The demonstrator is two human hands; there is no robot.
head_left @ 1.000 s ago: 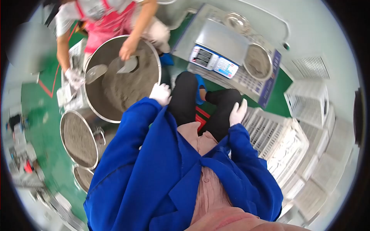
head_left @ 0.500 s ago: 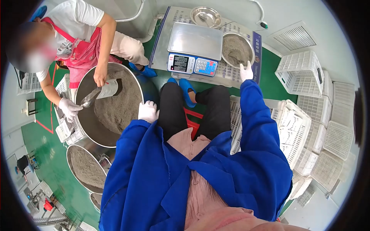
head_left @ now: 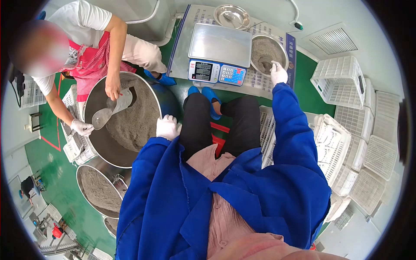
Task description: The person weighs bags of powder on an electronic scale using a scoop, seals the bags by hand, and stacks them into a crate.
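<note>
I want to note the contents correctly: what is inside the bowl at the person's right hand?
The metal bowl holds grey-brown powder with a darker hollow. The right hand hides part of the near rim; anything beneath the powder's surface is covered.

From far away I see scale (head_left: pixel 220 45), left of fingers of right hand (head_left: pixel 278 73). Its dark screen (head_left: pixel 203 71) shows rows of lit numbers, too tiny for me to read. Number keys (head_left: pixel 232 75) sit between screen and fingers; digits too small to be sure of. Small red mark (head_left: pixel 193 65) on scale's front, can't read it. Board (head_left: pixel 184 45) under scale has blue Chinese writing (head_left: pixel 203 13); past fingertips I read one big character, 外 (head_left: pixel 281 40). Blue strip (head_left: pixel 290 52), right of fingers, has pale letters, too blurry.
</note>
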